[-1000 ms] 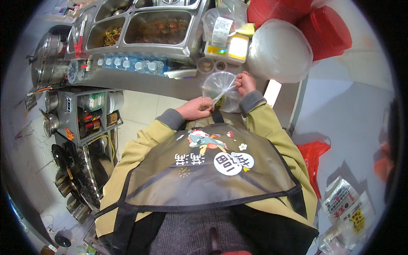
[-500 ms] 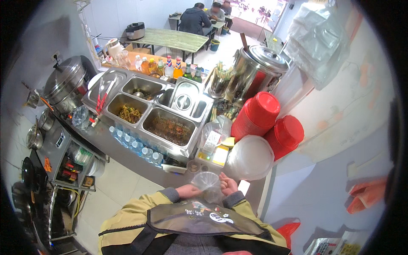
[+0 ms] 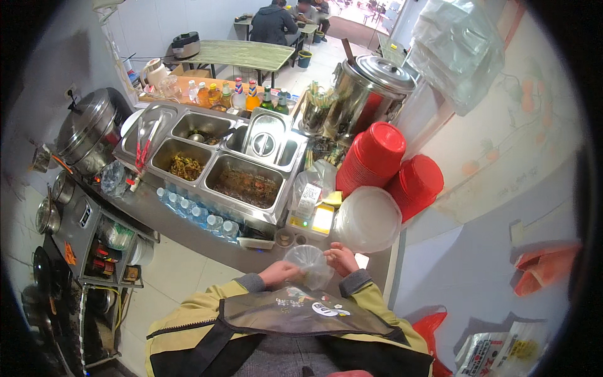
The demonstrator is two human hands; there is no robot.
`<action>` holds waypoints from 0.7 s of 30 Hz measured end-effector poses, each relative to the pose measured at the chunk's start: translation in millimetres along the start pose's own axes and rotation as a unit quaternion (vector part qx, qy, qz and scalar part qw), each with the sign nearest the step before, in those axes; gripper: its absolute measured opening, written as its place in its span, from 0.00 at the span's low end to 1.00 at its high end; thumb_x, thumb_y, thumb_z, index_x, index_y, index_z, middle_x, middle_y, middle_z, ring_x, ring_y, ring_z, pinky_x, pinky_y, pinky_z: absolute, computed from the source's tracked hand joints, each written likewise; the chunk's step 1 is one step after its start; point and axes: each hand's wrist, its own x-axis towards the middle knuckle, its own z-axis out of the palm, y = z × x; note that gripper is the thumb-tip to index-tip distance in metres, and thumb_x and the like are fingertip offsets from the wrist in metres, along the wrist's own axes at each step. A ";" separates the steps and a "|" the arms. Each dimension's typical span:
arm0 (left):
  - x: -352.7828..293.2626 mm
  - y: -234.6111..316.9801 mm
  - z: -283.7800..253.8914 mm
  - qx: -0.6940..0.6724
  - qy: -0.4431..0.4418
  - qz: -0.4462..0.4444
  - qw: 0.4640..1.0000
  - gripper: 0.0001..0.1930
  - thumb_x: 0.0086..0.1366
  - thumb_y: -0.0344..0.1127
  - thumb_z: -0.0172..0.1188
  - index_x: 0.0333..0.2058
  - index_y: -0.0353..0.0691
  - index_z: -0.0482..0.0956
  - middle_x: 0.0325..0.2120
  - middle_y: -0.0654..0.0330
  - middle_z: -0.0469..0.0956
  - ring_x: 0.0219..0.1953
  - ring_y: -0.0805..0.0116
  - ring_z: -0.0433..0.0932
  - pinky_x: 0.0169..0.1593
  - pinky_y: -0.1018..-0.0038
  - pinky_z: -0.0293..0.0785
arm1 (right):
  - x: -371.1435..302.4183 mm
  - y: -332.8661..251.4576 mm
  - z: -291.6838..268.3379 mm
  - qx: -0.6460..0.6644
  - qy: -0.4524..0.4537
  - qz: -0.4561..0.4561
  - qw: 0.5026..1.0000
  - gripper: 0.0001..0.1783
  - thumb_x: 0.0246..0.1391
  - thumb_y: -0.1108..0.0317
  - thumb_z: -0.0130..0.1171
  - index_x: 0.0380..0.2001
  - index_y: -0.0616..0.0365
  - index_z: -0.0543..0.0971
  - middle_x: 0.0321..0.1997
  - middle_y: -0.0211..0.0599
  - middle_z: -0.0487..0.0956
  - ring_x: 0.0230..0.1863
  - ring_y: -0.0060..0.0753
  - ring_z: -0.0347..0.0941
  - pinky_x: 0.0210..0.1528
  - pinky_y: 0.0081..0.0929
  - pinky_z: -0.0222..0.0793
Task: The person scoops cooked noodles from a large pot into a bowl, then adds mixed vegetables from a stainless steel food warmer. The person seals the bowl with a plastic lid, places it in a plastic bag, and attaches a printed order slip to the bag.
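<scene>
In front of my chest is a clear plastic bag [image 3: 310, 266], bulging and roundish; its contents are hard to make out. My left hand [image 3: 279, 273] grips its left side, fingers closed on the plastic. On the other side, my right hand [image 3: 342, 259] has curled fingers, their tips pinched at the bag's upper right edge. Just beyond the bag, two small round cups [image 3: 285, 238] stand at the counter's edge. Close to my right hand are a white card-like thing [image 3: 361, 261] and a stack of clear round lids [image 3: 369, 221].
Steel food pans [image 3: 245, 188] fill the counter ahead, with water bottles [image 3: 196, 212] along their near side. Stacked red tubs [image 3: 372, 157] and a large steel pot [image 3: 367, 94] stand to the right. A yellow-white scale [image 3: 310, 221] is nearer. Plastic bags [image 3: 455, 53] hang at upper right.
The right fingers have loosened slightly and shifted up along the bag's edge. The bag and left hand sit slightly higher in view. The whole view has shifted a little.
</scene>
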 end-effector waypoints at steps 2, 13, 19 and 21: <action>8.7 15.5 11.0 -0.101 0.052 0.039 0.993 0.17 0.67 0.46 0.52 0.36 0.39 0.83 0.31 0.67 0.80 0.32 0.76 0.75 0.38 0.75 0.72 | -33.5 -9.3 31.8 -0.121 -0.034 -0.042 0.991 0.20 0.58 0.71 0.54 0.52 0.59 0.63 0.43 0.46 0.75 0.38 0.30 0.74 0.41 0.23 0.70; 34.8 25.1 19.3 -0.465 -0.038 -0.113 0.877 0.12 0.70 0.42 0.48 0.39 0.45 0.78 0.34 0.66 0.79 0.38 0.76 0.75 0.43 0.74 0.70 | -80.6 -12.2 97.9 -0.482 -0.114 -0.261 0.829 0.23 0.52 0.68 0.57 0.53 0.58 0.69 0.41 0.51 0.77 0.44 0.51 0.75 0.47 0.37 0.71; 18.1 27.1 25.6 -0.248 0.081 -0.084 0.962 0.13 0.64 0.44 0.59 0.34 0.38 0.79 0.28 0.68 0.75 0.33 0.80 0.69 0.39 0.80 0.65 | 17.3 -23.8 76.3 -0.379 0.064 -0.273 0.882 0.22 0.54 0.62 0.58 0.49 0.64 0.73 0.42 0.47 0.80 0.42 0.37 0.78 0.45 0.30 0.71; 7.9 29.8 28.1 -0.245 0.074 -0.083 0.963 0.12 0.66 0.40 0.58 0.36 0.36 0.79 0.33 0.66 0.77 0.37 0.79 0.71 0.44 0.79 0.65 | 65.8 -25.7 75.2 -0.435 0.142 -0.300 0.837 0.26 0.52 0.60 0.61 0.50 0.67 0.72 0.44 0.49 0.79 0.45 0.40 0.77 0.49 0.32 0.70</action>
